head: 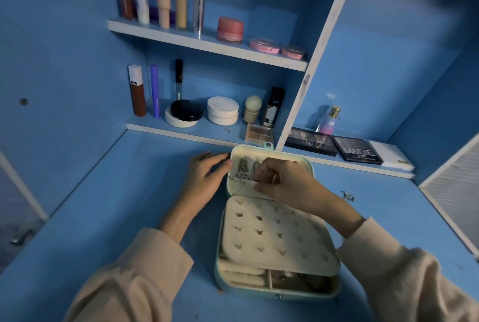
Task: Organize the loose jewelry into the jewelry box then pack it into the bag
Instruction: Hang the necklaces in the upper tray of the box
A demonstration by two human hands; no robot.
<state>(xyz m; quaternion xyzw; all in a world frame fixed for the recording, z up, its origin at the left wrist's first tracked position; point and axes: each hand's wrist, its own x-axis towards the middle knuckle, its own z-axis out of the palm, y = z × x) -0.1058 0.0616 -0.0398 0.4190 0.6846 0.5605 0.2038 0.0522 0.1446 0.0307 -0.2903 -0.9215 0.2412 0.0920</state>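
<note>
Hanging a necklace inside the lid
Right hand (282, 181) is pinching a necklace (242, 175) in its grip; left hand (204, 179), grip released, is bracing the jewelry box (220, 264) — best kept steady, chain untangled

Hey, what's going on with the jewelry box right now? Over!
Left hand steadying open jewelry box lid. Right hand pinching jewelry at the lid pocket. One loose piece on the desk, right of box. Nothing in the way.

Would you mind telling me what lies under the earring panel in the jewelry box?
Under the earring panel, cream ring rolls and a divided compartment show at the box's front edge. Everything farther back is covered.
</note>
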